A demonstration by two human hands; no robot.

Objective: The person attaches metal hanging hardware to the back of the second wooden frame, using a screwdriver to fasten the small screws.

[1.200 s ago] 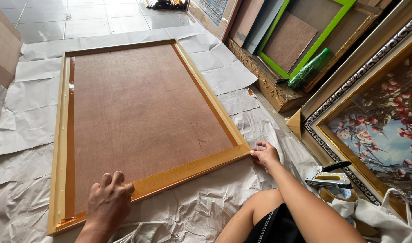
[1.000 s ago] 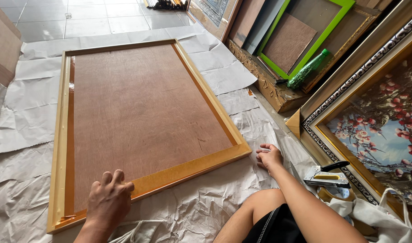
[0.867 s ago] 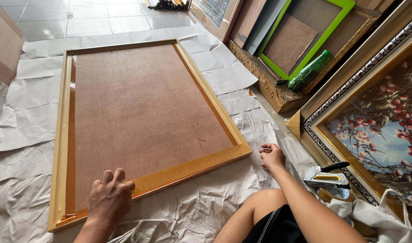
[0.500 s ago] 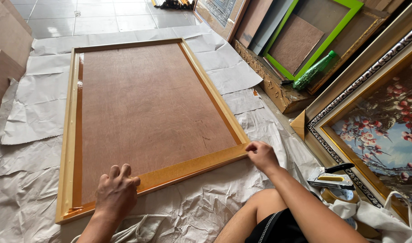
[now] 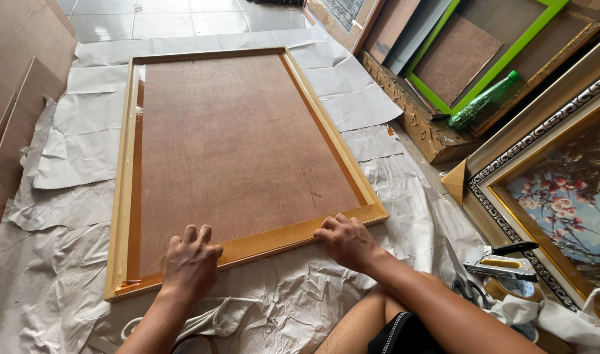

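Two hands rest on the near rail of the large wooden frame, which lies face down on crumpled white paper spread over the tiled floor. Our left hand sits with fingers spread and bent over the rail toward its near left corner, fingertips touching the edge of the brown backing board. Our right hand presses flat on the same rail close to the near right corner. Neither grip is closed around anything; both are open and lie on the wood.

As far as we can judge, the backing board already sits inside the frame, flush within all four rails, and a glossy strip of tape or glue shows along the left and near edges. Whether it is fastened we cannot tell: no staples or pins are visible from here. The staple gun lies untouched on the floor to our right, just beside a pair of scissors and a roll of tape, so fixing may remain to be done.

Further right a framed flower painting leans, and a green bottle lies among stacked frames, one of them with a bright green frame.
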